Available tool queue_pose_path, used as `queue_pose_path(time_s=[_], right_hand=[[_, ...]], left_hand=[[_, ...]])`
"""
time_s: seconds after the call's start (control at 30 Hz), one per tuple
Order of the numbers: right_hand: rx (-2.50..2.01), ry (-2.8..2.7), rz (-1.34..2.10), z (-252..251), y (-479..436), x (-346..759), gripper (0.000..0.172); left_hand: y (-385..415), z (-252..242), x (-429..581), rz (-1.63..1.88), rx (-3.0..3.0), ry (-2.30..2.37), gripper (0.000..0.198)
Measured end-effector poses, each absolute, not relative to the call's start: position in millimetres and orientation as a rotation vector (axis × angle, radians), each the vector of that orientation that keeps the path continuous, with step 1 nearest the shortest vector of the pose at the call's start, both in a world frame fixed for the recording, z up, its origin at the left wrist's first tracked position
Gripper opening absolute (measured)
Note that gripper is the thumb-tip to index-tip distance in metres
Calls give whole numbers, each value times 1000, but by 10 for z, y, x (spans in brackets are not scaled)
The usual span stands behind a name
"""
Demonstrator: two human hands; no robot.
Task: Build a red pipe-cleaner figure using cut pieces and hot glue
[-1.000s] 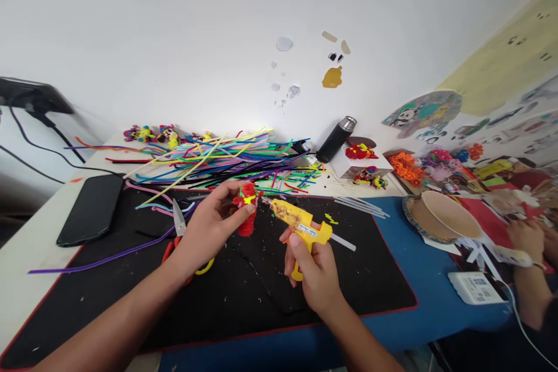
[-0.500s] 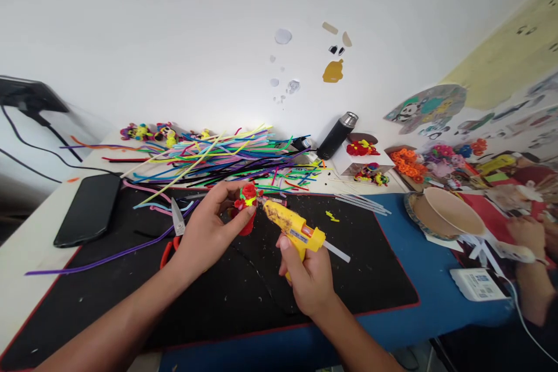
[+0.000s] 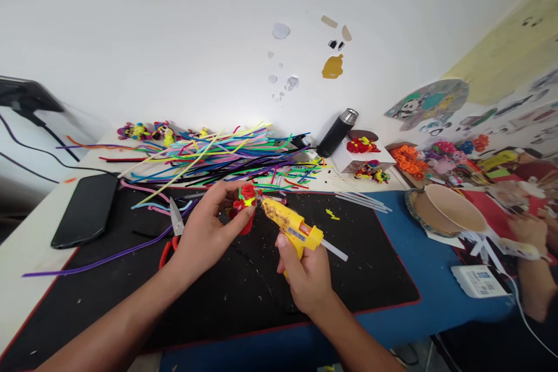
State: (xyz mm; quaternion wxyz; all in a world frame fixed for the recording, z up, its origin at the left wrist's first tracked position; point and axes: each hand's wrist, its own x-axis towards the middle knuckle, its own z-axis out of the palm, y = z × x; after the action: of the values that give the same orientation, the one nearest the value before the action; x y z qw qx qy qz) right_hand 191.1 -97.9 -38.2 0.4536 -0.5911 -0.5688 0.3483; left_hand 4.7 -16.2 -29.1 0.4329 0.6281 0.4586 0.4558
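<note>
My left hand pinches a small red and yellow pipe-cleaner figure between thumb and fingers; part of it is hidden behind them. A yellow hot glue gun is gripped in my right hand, its stained nozzle pointing left, right up by the figure. Whether the tip touches the figure I cannot tell. A clear glue stick pokes out of the gun's back end. Under my left wrist lie scissors with red handles, and below the figure a red piece shows, partly covered by my thumb.
Loose pipe cleaners in many colours are heaped along the wall. A phone lies left of the black mat. Clear glue sticks, a black flask and a bowl stand or lie to the right, near another person's hand.
Both hands keep nearly the same pose, the nozzle staying beside the figure. The camera view has shifted very slightly.
</note>
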Motion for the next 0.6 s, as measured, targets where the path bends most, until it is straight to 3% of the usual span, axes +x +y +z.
queue_pose_path(time_s=[0.23,0.6], right_hand=[[-1457,-1429,839,-386,-980,1906,59],[-1481,-1520,678,-352,-977,1897,50]], left_hand=[[-170,-310,44,1129,1562,1143,36],[-143,-360,51,1175,1616,1127,35]])
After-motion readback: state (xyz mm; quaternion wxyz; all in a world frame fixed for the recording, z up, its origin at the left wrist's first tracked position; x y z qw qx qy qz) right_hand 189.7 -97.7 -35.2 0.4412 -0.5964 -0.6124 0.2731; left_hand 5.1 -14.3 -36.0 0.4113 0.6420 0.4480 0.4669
